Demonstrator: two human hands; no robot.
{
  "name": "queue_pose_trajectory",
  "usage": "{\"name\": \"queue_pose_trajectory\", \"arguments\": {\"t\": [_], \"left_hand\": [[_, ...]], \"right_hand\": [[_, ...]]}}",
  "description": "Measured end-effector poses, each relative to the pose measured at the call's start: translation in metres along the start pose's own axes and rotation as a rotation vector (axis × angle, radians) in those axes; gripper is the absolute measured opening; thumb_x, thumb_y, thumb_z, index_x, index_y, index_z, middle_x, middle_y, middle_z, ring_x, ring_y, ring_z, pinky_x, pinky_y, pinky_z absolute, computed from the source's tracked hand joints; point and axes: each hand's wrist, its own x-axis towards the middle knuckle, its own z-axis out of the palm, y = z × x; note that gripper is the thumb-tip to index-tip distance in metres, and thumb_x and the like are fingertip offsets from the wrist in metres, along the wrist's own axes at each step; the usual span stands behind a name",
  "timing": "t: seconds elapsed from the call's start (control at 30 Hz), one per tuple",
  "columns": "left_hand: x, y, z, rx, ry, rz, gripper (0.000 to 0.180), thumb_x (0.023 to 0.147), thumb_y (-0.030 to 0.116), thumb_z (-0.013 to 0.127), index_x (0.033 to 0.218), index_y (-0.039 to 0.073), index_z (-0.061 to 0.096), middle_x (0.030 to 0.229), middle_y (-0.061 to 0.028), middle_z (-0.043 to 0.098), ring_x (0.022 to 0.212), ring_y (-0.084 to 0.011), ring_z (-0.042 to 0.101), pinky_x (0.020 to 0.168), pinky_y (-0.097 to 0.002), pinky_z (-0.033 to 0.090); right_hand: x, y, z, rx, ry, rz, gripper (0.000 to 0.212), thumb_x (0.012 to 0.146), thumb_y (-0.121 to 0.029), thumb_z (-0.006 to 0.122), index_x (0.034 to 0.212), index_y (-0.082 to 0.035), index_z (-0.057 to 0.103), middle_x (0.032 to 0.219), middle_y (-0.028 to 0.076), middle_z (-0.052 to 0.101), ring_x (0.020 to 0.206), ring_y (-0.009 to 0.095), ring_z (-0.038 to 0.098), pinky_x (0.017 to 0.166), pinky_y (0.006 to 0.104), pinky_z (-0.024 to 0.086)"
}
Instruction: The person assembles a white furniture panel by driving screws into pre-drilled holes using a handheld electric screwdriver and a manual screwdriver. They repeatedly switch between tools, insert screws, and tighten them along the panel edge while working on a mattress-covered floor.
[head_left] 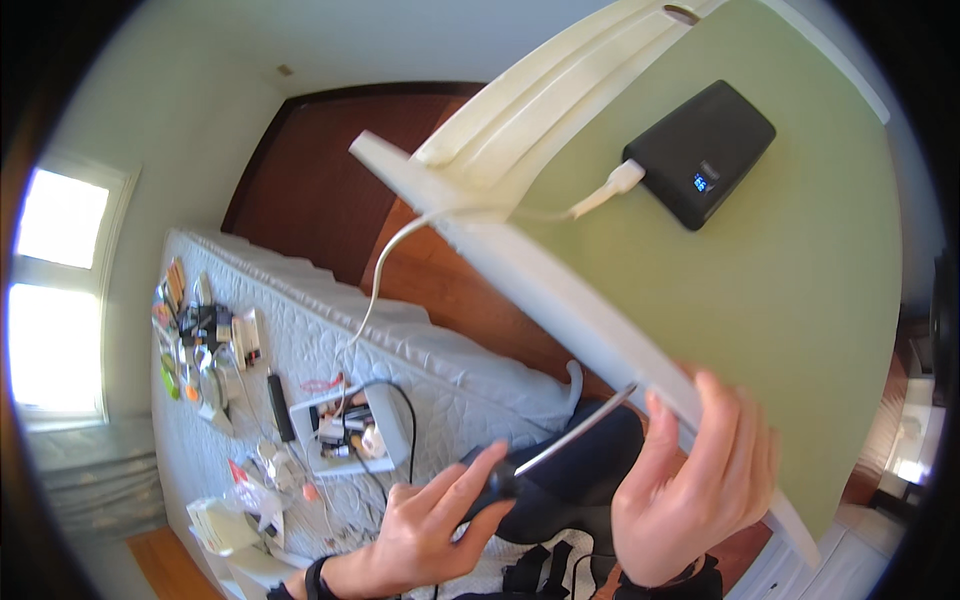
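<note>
A screwdriver [575, 432] with a black handle and a long metal shaft is held in my left hand [440, 525], fingers closed around the handle. Its tip meets the white edge strip [560, 305] of a green panel [800, 330]. Right beside the tip, my right hand [695, 480] grips that edge, thumb on the near side and fingers over the top. On the green surface lies a black power bank [708, 150] with a small lit display. A white cable [380, 265] runs from its plug over the strip and down toward the bed.
Left of the panel, a bed [300, 290] with a pale quilted cover holds a white box [397, 425] of small items, a black rod-shaped tool [280, 407] and scattered odds and ends. A cream moulded piece [520, 110] borders the panel's far side. A window [60, 260] is far left.
</note>
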Motion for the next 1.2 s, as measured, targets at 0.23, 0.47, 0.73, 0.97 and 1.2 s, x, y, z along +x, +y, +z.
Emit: {"name": "queue_pose_trajectory", "arguments": {"t": [0.23, 0.47, 0.73, 0.97, 1.2], "left_hand": [[-0.012, 0.01, -0.03, -1.274, -0.364, -0.807, 0.05, 0.103, 0.031, 0.046, 0.132, -0.01, 0.046, 0.071, -0.007, 0.051, 0.04, -0.0098, 0.045, 0.035, -0.0232, 0.034], [-0.01, -0.002, -0.003, -0.033, 0.124, 0.131, 0.042, 0.096, 0.02, 0.059, 0.125, -0.009, 0.052, 0.071, -0.0089, 0.056, 0.042, -0.0111, 0.049, 0.038, -0.029, 0.039], [-0.006, -0.008, -0.032, -1.709, -0.493, -0.781, 0.043, 0.103, 0.031, 0.045, 0.124, -0.006, 0.051, 0.072, -0.0064, 0.053, 0.037, -0.0105, 0.045, 0.031, -0.0239, 0.032], [-0.008, -0.008, -0.017, -0.33, -0.131, -0.144, 0.037, 0.103, 0.026, 0.046, 0.121, -0.006, 0.053, 0.072, -0.0039, 0.055, 0.037, -0.0105, 0.045, 0.034, -0.0257, 0.034], [-0.004, -0.013, -0.028, -1.642, -0.522, -0.757, 0.046, 0.104, 0.031, 0.04, 0.129, -0.007, 0.043, 0.072, -0.005, 0.05, 0.036, -0.0111, 0.043, 0.031, -0.0239, 0.034]], "right_hand": [[-0.006, -0.005, 0.002, 0.055, 0.087, -0.032, 0.022, 0.083, -0.012, 0.067, 0.103, -0.003, 0.062, 0.086, 0.009, 0.061, 0.073, 0.029, 0.059, 0.06, 0.0365, 0.043], [-0.008, -0.011, 0.0, 0.031, 0.096, 0.0, 0.026, 0.08, -0.011, 0.07, 0.103, -0.005, 0.063, 0.088, 0.009, 0.064, 0.077, 0.03, 0.061, 0.064, 0.0379, 0.045], [-0.009, -0.015, 0.002, 0.018, 0.123, 0.026, 0.027, 0.077, -0.009, 0.072, 0.103, -0.006, 0.064, 0.089, 0.008, 0.065, 0.078, 0.03, 0.062, 0.066, 0.0387, 0.046], [-0.009, -0.018, 0.0, 0.008, 0.116, 0.039, 0.027, 0.077, -0.009, 0.073, 0.103, -0.006, 0.064, 0.09, 0.009, 0.066, 0.079, 0.03, 0.062, 0.068, 0.0391, 0.046], [-0.012, -0.015, 0.002, -0.004, 0.129, 0.028, 0.027, 0.078, -0.01, 0.073, 0.102, -0.006, 0.064, 0.091, 0.008, 0.067, 0.08, 0.03, 0.063, 0.069, 0.0387, 0.046]]}}
